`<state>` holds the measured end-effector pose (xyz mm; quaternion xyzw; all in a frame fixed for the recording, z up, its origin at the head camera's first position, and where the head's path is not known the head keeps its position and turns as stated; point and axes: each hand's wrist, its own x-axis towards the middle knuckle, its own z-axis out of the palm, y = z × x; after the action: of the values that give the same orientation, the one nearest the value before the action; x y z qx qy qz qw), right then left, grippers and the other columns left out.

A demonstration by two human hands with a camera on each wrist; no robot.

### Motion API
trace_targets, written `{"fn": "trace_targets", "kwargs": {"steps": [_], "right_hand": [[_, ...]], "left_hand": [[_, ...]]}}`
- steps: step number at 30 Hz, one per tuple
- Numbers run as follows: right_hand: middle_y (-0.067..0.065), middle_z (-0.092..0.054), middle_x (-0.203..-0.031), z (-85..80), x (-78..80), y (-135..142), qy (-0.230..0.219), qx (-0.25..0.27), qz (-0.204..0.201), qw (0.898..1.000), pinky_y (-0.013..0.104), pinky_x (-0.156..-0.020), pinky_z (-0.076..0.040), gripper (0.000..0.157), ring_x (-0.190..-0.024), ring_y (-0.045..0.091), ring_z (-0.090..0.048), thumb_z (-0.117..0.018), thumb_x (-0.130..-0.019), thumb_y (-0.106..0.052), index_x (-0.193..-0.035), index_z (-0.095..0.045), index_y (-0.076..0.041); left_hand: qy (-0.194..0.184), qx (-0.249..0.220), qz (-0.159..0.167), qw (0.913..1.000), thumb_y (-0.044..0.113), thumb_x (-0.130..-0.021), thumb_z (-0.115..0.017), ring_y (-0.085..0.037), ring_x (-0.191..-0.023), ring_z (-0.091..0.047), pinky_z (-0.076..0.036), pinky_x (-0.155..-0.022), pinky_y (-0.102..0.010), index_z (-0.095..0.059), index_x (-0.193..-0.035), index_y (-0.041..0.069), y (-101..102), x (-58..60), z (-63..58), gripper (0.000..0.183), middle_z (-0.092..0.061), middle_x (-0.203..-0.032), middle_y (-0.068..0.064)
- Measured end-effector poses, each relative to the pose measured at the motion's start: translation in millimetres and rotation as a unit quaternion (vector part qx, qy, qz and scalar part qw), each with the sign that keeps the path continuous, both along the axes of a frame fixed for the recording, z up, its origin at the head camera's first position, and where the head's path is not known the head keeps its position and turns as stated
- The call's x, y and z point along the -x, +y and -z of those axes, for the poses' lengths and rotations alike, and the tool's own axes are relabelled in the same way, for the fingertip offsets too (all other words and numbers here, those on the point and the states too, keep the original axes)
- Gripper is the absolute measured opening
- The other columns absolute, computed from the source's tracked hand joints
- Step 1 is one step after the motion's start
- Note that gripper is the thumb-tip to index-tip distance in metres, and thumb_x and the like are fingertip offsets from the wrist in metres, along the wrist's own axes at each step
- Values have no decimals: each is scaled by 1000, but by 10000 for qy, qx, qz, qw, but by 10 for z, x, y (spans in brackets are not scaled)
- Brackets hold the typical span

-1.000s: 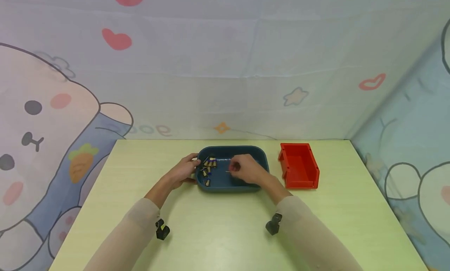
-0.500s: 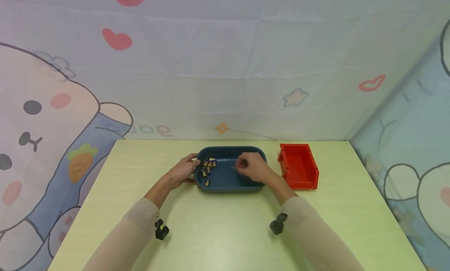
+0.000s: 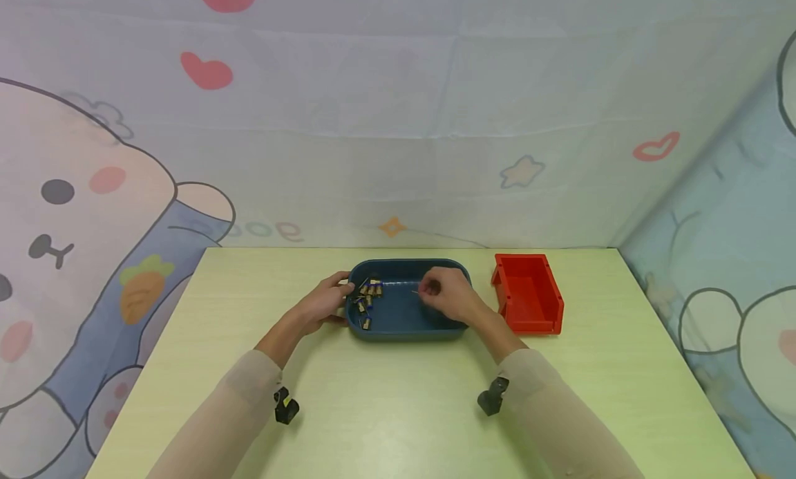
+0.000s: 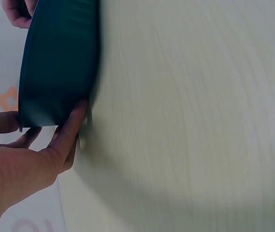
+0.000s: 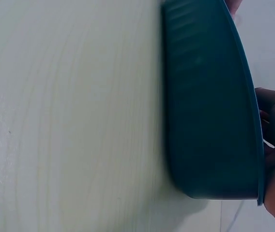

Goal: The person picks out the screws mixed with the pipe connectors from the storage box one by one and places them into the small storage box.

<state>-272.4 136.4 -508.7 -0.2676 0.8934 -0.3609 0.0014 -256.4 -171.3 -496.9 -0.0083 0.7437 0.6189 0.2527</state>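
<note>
A dark blue tray (image 3: 404,336) stands on the table. My left hand (image 3: 325,301) grips its left end, thumb over the rim and fingers against the outside, as the left wrist view also shows. Several small brass-coloured and blue parts (image 3: 370,294) with thin stems lie in the tray's left half. Over its right half, my right hand (image 3: 450,296) has thumb and fingertips together on a small part, of which only a thin pale stem (image 3: 415,292) sticks out to the left. In the right wrist view the tray wall (image 5: 210,111) hides the fingertips.
A red open-front bin (image 3: 530,296) stands just right of the tray, close to my right forearm. The pale wooden table (image 3: 385,410) ends at a patterned cloth backdrop (image 3: 373,154) behind.
My right hand has moved to the right and slightly away inside the tray, the thin stem with it, then almost stopped. The left hand stays on the tray's end.
</note>
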Motion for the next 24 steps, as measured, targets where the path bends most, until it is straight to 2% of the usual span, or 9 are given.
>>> {"fn": "trace_targets", "kwargs": {"steps": [6,13,24], "right_hand": [[1,-71,-93,-42,-1,-17,32,17,129,9999,31,-78,-57,3,-82,15,-65,-76,-95,-6,-98,-76,-4],[1,-71,-93,-98,-1,93,151,-83,239,9996,31,-79,-57,5,-82,16,-64,-76,-94,-4,-97,-76,-8],[3,-70,-95,-316,-106,343,0,79,409,9991,33,-80,-58,6,-84,19,-64,-77,-95,-4,-101,-75,-5]], "left_hand": [[-41,-55,-39,10000,23,-116,-40,-45,-143,-48,-60,-81,-48,-26,-167,10,-32,-2,-6,54,-40,-160,-27],[-116,-167,-79,9998,25,-116,-43,-44,-144,-49,-61,-83,-46,-26,-167,12,-65,-13,45,56,-42,-160,-25],[-72,-209,-97,9997,28,-116,-43,-44,-146,-46,-61,-82,-45,-27,-167,11,-36,-16,56,56,-38,-163,-26]]}}
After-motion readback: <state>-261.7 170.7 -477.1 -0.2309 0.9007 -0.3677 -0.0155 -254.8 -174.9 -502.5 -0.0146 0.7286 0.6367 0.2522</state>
